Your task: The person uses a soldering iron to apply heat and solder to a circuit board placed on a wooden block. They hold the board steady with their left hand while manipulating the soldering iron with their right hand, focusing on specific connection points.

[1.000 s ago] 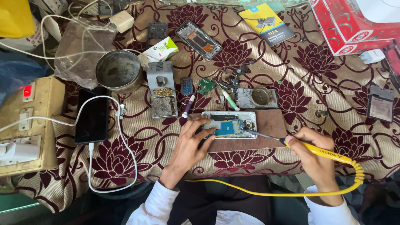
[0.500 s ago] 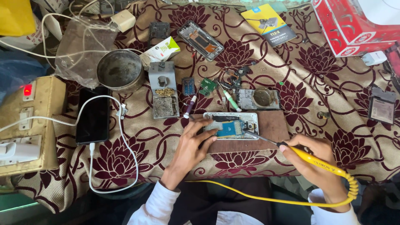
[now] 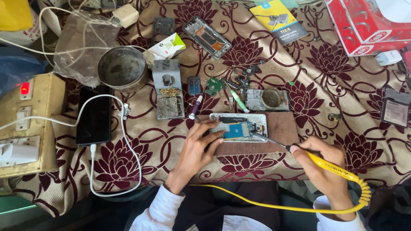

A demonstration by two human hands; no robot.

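On the brown work board [image 3: 274, 141] lies an opened phone [image 3: 239, 127]. Left hand [image 3: 198, 147] presses its fingers flat on the phone's left end, gripping nothing. Right hand [image 3: 322, 164] is curled tight around a yellow soldering iron [image 3: 317, 159], its tip touching the phone's right side.

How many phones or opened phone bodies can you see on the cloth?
3. A white opened phone lies on the brown board under the left hand; a stripped phone body lies up top; a black phone charges at left. Clutter may hide more.
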